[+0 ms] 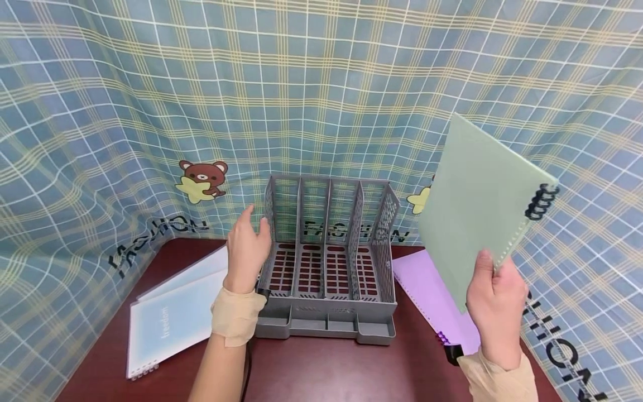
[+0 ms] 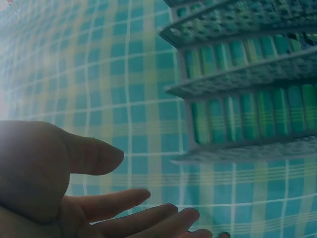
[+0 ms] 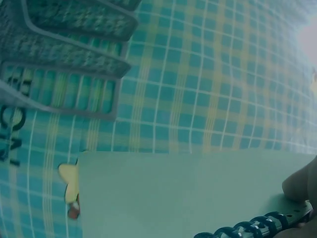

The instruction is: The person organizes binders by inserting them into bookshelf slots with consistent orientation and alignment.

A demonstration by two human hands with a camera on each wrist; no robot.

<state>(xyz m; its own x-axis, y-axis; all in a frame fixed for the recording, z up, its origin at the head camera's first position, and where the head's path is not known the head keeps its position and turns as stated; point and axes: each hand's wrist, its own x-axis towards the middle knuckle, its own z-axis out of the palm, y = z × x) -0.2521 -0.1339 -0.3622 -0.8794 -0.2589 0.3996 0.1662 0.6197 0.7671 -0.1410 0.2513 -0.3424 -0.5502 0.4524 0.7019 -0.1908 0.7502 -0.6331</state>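
My right hand (image 1: pixel 497 307) grips a pale green notebook (image 1: pixel 484 206) by its lower edge, thumb on the cover. Black binding rings show at the notebook's right side, and it is held up tilted above the table. In the right wrist view the green cover (image 3: pixel 168 193) spreads across the bottom, with the thumb (image 3: pixel 297 184) pressed on it. Beside the left wall of a grey desk file organizer (image 1: pixel 326 308) is my left hand (image 1: pixel 246 251), holding nothing. Its thumb and fingers (image 2: pixel 163 220) are spread apart in the left wrist view. The organizer's upright slots hold nothing.
Purple notebook (image 1: pixel 437 296) lies on the table right of the organizer, partly behind the green one. Two pale blue notebooks (image 1: pixel 176 321) overlap at the left. A plaid curtain (image 1: pixel 321 100) hangs behind the dark red table (image 1: pixel 321 368). A dark cable runs by the left forearm.
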